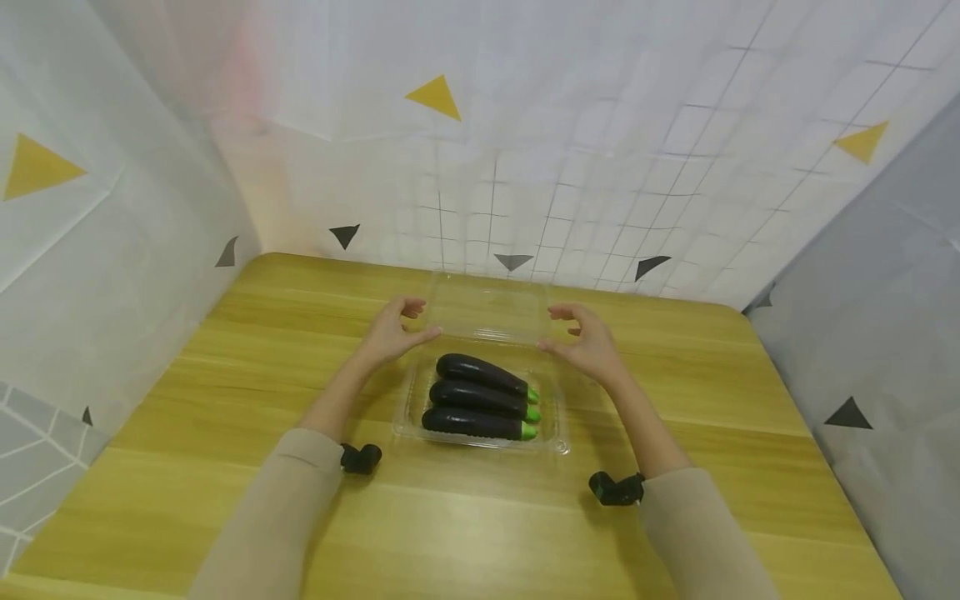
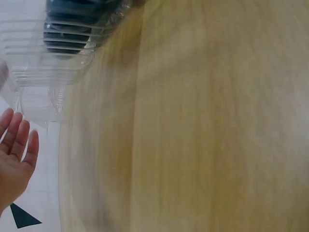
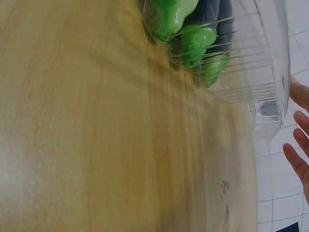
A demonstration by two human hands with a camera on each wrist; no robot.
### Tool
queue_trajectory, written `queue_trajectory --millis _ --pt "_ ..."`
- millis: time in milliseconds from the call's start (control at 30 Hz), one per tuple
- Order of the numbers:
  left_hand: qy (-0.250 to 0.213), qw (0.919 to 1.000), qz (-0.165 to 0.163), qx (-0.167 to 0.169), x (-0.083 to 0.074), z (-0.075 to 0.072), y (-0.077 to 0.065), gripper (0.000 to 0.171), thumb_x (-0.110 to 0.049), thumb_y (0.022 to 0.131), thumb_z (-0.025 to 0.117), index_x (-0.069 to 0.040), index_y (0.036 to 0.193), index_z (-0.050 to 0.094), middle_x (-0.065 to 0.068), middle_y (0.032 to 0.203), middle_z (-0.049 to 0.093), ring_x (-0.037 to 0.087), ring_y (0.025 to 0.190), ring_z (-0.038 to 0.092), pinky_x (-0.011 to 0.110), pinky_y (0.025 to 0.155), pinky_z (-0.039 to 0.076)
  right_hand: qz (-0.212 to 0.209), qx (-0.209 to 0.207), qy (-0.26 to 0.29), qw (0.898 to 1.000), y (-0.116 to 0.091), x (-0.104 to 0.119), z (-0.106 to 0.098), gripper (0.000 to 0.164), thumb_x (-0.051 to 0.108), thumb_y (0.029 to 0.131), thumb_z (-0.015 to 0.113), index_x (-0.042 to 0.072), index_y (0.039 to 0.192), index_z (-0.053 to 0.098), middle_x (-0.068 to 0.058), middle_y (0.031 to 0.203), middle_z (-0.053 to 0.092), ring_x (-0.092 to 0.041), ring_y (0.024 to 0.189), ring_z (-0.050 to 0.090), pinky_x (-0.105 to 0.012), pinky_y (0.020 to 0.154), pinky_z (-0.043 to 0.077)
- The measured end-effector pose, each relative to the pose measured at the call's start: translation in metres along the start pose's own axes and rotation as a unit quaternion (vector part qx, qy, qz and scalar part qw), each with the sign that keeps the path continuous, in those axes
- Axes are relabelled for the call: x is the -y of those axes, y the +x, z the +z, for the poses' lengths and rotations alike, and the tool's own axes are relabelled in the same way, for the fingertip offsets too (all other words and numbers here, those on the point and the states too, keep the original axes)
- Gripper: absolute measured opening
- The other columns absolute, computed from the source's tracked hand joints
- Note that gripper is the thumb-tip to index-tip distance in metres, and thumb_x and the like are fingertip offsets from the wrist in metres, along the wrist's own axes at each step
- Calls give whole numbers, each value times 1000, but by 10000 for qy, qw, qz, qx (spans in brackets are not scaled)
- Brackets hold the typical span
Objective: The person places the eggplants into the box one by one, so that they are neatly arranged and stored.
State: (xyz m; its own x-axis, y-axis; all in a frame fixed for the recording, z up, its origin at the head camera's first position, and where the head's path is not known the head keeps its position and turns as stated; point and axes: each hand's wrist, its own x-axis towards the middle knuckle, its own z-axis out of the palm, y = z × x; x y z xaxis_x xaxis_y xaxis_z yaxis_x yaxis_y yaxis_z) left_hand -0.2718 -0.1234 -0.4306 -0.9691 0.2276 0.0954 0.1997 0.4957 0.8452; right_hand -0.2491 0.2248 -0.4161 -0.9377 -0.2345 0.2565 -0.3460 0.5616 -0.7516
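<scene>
A clear plastic clamshell box [image 1: 553, 429] sits on the table with its transparent lid [image 1: 487, 310] raised at the back. Inside lie three dark eggplants [image 1: 480, 397] side by side, their green stem ends pointing right. At the left side of the lid is my left hand [image 1: 396, 329], its thumb near the hinge edge and its fingers spread apart from the thumb. Opposite it, my right hand [image 1: 585, 340] has its thumb tip at the lid's right corner. In the right wrist view the fingers [image 3: 297, 162] are loosely extended beside the clear plastic, and green stem ends [image 3: 195, 46] show through the wall.
The wooden table [image 1: 480, 525] ends at a white sheet wall [image 1: 525, 167] with triangle marks and grid lines. Sheets also hang on the left and right. A small black wrist device [image 1: 362, 458] is on the left wrist, another [image 1: 617, 488] on the right.
</scene>
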Motion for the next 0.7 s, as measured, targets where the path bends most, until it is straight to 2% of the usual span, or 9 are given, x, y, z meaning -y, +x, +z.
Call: queue_trajectory --millis 300,433,533,700 --pt "-288 9992 -231 -135 1 6 6 69 -29 80 80 2 132 48 20 130 48 31 116 47 44 93 48 280 85 3 9996 -2 -7 4 63 24 78 82 1 130 53 -17 128 57 -31 120 49 -51 98 44" --pt "-707 9963 -479 -137 0 8 6 70 -25 82 79 3 135 44 21 134 45 33 120 46 45 95 47 289 21 21 9996 -3 -10 6 62 23 79 81 1 130 54 -16 127 57 -31 119 50 -50 98 45" --pt "-1268 9880 -879 -105 -2 9 6 69 -22 86 75 4 139 38 21 139 42 35 125 44 45 100 44 293 -3 -8 9996 -4 -11 7 61 22 79 81 2 130 54 -14 126 58 -30 118 51 -50 97 46" --pt "-2059 9658 -1567 -159 -6 9 10 65 -20 91 68 5 141 34 22 141 41 35 129 41 42 105 40 349 -49 17 9994 -4 -12 8 61 24 79 81 2 130 54 -12 125 59 -29 118 51 -49 97 46"
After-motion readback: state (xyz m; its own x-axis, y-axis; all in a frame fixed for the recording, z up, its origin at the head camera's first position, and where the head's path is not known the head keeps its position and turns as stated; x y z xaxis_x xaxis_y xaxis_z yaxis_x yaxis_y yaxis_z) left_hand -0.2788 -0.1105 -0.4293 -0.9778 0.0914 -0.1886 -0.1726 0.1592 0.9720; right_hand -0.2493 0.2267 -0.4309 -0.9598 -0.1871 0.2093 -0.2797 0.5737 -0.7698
